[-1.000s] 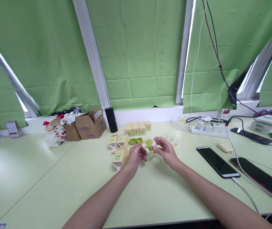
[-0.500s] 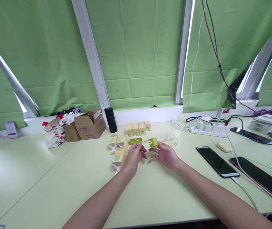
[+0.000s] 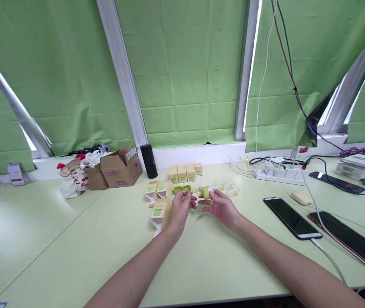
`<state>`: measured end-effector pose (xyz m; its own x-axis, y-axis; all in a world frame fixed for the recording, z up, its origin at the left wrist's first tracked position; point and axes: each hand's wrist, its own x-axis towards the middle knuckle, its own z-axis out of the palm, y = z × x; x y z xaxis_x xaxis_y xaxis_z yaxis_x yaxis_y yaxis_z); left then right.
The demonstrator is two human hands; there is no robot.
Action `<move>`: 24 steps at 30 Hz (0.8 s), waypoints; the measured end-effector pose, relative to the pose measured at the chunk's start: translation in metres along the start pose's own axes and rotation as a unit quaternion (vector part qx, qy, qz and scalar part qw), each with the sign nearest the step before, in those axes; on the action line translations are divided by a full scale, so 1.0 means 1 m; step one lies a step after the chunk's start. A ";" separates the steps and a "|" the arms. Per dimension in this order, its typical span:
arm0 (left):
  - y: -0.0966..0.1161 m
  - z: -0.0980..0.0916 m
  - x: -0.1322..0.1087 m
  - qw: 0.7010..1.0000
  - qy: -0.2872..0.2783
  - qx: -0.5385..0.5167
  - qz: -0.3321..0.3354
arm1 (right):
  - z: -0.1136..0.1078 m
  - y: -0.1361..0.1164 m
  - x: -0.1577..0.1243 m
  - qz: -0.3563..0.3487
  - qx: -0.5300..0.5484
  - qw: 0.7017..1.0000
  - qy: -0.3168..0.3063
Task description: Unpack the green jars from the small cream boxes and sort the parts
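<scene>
My right hand (image 3: 222, 207) pinches a small green case (image 3: 205, 192) between thumb and fingertips, just above the table. Beside it my left hand (image 3: 180, 210) is curled, with thumb and fingers pressed together; what they hold, if anything, is too small to make out. Behind my hands lies an open green two-cup case (image 3: 182, 188). A row of small beige boxes (image 3: 185, 172) stands further back. Open beige boxes (image 3: 157, 201) lie to the left of my left hand. Clear plastic trays (image 3: 229, 187) sit to the right of the green case.
A brown cardboard box (image 3: 121, 171), a printed bag (image 3: 73, 179) and a black cylinder (image 3: 148, 161) stand at the back left. A power strip (image 3: 278, 174) with cables, and two phones (image 3: 293, 218) (image 3: 352, 239), lie at the right. Green blinds cover the windows behind.
The white part seen on the green case one second ago no longer shows. My right hand has sunk a little and turned the case. My left hand has hardly moved.
</scene>
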<state>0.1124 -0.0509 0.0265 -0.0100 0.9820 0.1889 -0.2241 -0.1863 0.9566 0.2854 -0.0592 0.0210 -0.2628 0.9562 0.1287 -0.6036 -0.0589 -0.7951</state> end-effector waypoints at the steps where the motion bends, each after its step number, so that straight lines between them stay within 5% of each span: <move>1: 0.000 0.000 0.000 1.000 0.002 0.007 0.010 | 0.000 0.000 0.000 -0.009 -0.003 1.000 0.002; 15: -0.008 0.003 -0.002 0.982 -0.063 0.136 0.113 | -0.005 0.009 0.009 -0.134 -0.160 0.978 0.016; 24: 0.002 0.010 -0.014 0.984 -0.106 0.098 0.103 | -0.004 0.005 0.000 -0.220 -0.391 0.894 0.003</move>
<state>0.1218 -0.0651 0.0275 0.1725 0.8980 0.4047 -0.0465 -0.4030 0.9140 0.2851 -0.0584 0.0148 -0.1234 0.8396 0.5291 0.0632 0.5387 -0.8401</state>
